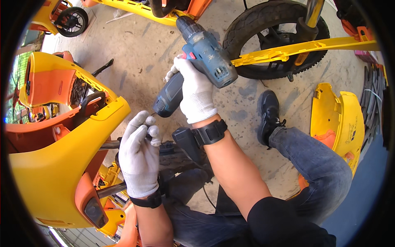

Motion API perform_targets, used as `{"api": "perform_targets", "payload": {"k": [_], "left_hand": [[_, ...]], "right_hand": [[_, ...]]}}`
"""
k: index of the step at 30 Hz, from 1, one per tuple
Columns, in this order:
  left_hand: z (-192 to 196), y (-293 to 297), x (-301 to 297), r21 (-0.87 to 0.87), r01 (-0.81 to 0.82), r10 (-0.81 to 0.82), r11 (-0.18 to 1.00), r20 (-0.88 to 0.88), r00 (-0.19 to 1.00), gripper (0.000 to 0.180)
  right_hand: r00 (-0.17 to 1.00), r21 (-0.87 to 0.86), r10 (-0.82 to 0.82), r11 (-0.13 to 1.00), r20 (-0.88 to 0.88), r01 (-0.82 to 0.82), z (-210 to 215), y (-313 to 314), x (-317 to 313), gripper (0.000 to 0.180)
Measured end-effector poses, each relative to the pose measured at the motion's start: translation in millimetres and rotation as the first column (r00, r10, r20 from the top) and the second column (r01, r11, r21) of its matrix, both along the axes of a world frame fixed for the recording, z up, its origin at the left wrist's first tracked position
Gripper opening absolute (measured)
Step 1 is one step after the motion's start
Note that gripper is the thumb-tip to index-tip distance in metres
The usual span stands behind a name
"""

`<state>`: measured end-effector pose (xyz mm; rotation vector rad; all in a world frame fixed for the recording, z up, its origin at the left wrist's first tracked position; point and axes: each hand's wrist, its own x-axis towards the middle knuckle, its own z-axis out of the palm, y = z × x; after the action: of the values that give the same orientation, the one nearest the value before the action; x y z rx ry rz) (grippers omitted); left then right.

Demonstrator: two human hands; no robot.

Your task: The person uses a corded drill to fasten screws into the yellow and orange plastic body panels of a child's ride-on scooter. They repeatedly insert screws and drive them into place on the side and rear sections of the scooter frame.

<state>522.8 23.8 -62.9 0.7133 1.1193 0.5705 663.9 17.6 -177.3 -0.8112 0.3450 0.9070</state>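
Note:
A blue and black cordless drill [210, 55] is in my right hand [195, 90], whose white-gloved fingers wrap round its grip. The chuck points up and to the left, and the battery end hangs close to my left hand [139, 158]. That hand, also in a white glove, has its fingers curled with the fingertips drawn together. A tiny dark thing may show at the tips, too small to make out. Just left of it is the yellow and orange body panel [68, 164] of a scooter, with a metal fork tube [110, 145] behind my wrist.
A black-tyred wheel [236, 41] stands at the far right, with a long yellow trim strip [288, 51] across it. A yellow panel [339, 123] lies beyond my bent right leg [317, 168]. Other yellow scooter parts [49, 20] stand at the far left on the stained concrete floor [135, 53].

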Motion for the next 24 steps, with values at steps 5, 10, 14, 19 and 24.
{"api": "perform_targets", "payload": {"k": [5,10,14,19,24], "left_hand": [[0.0,-1.1,-3.6,-0.013,0.009,-0.009,1.000,-0.038,0.999,0.032],[-1.0,0.2,-0.2,-0.019,0.038,-0.039,0.999,-0.044,0.998,0.032],[-8.8,0.4,-1.4,-0.036,-0.008,0.007,0.999,-0.027,1.000,0.033],[-9.5,-0.9,4.0,-0.045,-0.003,0.000,0.999,-0.078,0.997,0.032],[-16.5,-1.6,6.8,-0.079,0.002,-0.010,0.997,-0.093,0.996,0.032]], "right_hand": [[0.998,-0.018,-0.007,1.000,0.057,0.008,-10.9,-1.2,-4.6,0.016],[0.995,-0.006,-0.032,0.999,0.092,0.033,-20.2,1.8,-8.7,0.012],[0.984,0.040,-0.053,0.998,0.167,0.047,-28.0,-7.9,1.2,0.006],[0.982,0.088,0.059,0.993,0.178,-0.075,-17.2,-36.0,36.9,0.008],[0.959,-0.031,0.186,0.982,0.213,-0.184,-6.7,-39.6,50.4,0.009]]}}
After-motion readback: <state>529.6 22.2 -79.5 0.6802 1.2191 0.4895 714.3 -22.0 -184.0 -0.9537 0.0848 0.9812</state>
